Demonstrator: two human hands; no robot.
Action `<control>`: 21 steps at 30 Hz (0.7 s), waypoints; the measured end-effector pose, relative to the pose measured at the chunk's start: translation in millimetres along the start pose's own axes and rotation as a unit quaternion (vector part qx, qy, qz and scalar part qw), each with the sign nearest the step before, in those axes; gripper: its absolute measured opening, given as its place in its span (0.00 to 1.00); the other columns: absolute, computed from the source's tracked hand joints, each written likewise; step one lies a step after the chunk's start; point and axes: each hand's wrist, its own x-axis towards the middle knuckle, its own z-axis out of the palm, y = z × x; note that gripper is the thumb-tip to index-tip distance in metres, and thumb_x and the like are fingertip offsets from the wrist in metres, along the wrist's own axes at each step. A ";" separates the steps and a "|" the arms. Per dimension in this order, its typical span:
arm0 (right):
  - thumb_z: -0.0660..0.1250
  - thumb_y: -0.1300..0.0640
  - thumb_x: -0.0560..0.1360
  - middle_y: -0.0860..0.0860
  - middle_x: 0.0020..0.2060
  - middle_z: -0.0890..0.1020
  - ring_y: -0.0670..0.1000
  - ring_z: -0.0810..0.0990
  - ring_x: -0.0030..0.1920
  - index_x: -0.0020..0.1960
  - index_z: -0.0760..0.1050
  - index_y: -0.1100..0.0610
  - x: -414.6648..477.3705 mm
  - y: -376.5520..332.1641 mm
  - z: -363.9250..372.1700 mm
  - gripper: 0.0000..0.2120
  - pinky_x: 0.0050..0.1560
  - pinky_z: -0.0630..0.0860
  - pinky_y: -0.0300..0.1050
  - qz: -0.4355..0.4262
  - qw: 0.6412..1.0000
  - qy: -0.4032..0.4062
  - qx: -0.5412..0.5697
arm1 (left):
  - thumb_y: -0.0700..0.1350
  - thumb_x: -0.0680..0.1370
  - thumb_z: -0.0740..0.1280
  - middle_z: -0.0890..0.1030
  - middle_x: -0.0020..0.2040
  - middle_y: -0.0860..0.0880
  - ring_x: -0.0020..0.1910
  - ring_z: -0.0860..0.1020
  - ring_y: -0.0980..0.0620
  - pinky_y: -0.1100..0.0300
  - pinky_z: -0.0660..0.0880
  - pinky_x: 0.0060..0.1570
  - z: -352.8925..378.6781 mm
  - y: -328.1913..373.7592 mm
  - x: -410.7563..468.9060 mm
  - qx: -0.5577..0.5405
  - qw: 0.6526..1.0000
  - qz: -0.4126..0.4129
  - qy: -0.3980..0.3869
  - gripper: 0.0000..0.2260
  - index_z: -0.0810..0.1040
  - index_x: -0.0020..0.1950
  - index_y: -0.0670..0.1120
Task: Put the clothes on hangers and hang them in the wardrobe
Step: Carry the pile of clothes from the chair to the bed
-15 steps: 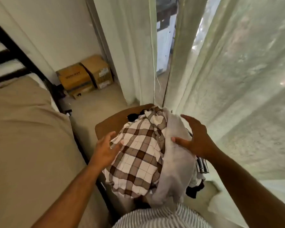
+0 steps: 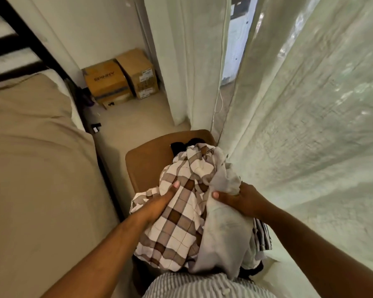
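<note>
Clothes pile point(image 2: 181, 233) on brown chair point(image 2: 146, 164)

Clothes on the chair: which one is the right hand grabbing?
The plain pale grey garment, bunched in the right hand. The left hand grips the brown-and-white checked shirt; the black piece lies behind.

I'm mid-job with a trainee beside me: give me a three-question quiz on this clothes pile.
1. True or false: the left hand is empty.
2. The right hand grips: A) a belt B) the grey garment C) a shoe.
3. Fill in: the garments rest on a brown ___.
Key: 1 false, it grips the checked shirt; 2 B; 3 chair.
</note>
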 end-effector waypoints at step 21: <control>0.86 0.35 0.34 0.42 0.53 0.84 0.44 0.81 0.55 0.42 0.87 0.45 -35.3 -0.7 -26.9 0.37 0.65 0.74 0.44 -0.016 0.944 -0.160 0.288 | 0.40 0.77 0.68 0.79 0.68 0.45 0.68 0.77 0.45 0.46 0.71 0.71 65.0 130.2 -135.4 -0.383 0.867 0.269 -0.174 0.23 0.73 0.73 0.44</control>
